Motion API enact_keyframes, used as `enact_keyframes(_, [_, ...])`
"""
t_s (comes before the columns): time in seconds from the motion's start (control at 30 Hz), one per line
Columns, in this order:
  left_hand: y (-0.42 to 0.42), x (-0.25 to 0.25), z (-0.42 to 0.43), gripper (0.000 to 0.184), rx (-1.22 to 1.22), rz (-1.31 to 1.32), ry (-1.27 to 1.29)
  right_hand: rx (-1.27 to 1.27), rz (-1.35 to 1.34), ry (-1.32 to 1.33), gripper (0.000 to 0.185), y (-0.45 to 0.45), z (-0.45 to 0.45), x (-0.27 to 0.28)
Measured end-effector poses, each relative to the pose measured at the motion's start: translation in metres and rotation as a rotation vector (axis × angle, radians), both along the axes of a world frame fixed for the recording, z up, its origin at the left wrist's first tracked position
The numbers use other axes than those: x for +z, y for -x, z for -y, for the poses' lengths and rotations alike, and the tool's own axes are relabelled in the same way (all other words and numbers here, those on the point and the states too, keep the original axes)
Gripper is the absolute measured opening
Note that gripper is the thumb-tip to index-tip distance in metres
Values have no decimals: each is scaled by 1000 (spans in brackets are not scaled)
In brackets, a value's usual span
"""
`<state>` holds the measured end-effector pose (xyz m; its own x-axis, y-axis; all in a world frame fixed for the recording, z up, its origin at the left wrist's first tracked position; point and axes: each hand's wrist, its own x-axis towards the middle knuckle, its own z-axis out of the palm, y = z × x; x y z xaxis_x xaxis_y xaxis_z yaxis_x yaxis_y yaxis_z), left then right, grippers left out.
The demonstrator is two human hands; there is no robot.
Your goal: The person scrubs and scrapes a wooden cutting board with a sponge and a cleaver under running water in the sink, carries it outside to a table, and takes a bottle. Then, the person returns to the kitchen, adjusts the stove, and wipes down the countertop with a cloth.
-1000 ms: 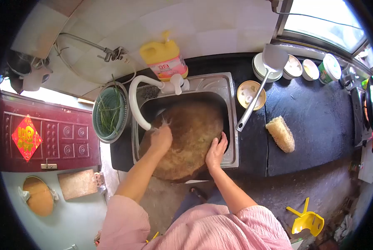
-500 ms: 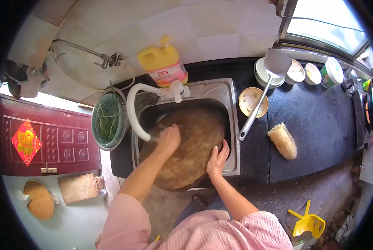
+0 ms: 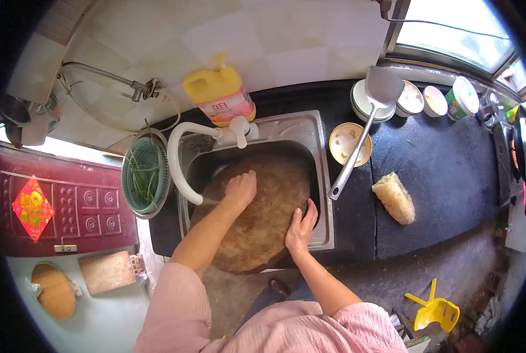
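A large, wet, round wooden board [image 3: 269,217] rests tilted in the steel sink [image 3: 326,176], its near edge over the sink's front rim. My left hand [image 3: 241,188] is closed, its knuckles down on the upper part of the board; whether something is in the fist is hidden. At the board's right edge, my right hand [image 3: 300,229] grips the rim, thumb on the top face and fingers along the side. The white curved faucet [image 3: 183,159] ends just left of my left forearm, with water apparently running from it.
Left of the sink stands a green strainer basket [image 3: 129,179] with green stalks. Behind is a yellow detergent jug [image 3: 219,94]. To the right, a metal spatula [image 3: 357,147] lies across a bowl [image 3: 338,138], near a loofah [image 3: 394,198]. A yellow chair [image 3: 436,315] stands below.
My left hand has shifted slightly to the right across the board's face. My right hand keeps its grip on the edge. The whole view has moved a little.
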<state>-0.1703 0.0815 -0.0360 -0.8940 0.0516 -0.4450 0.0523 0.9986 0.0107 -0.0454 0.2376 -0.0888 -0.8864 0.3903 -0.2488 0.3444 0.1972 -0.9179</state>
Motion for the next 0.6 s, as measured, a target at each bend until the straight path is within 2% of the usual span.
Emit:
enact_keyframes(0.07, [-4, -1, -5, 17, -71, 12, -22, -6, -23, -11, 48, 1, 1, -4])
enact_keyframes(0.23, [-66, 39, -31, 20, -270, 60, -225, -32, -38, 4, 45, -3, 0, -6])
enact_keyframes(0.33, [-96, 84, -15, 22, -178, 202, -220, -82, -46, 73, 44, -2, 2, -6])
enact_keyframes(0.43, [-95, 83, 20, 22, -85, 140, -157, -115, -64, 96, 41, -3, 4, -9])
enact_keyframes(0.5, [-85, 61, 39, 23, -19, 47, -138, -116, -71, 114, 41, -2, 3, -7])
enact_keyframes(0.53, [-85, 51, 42, 22, -63, 43, -119, -117, -78, 115, 41, 1, 3, -7])
enact_keyframes(0.6, [-95, 64, 27, 22, -99, 103, -155, -114, -76, 116, 42, -2, 2, -4])
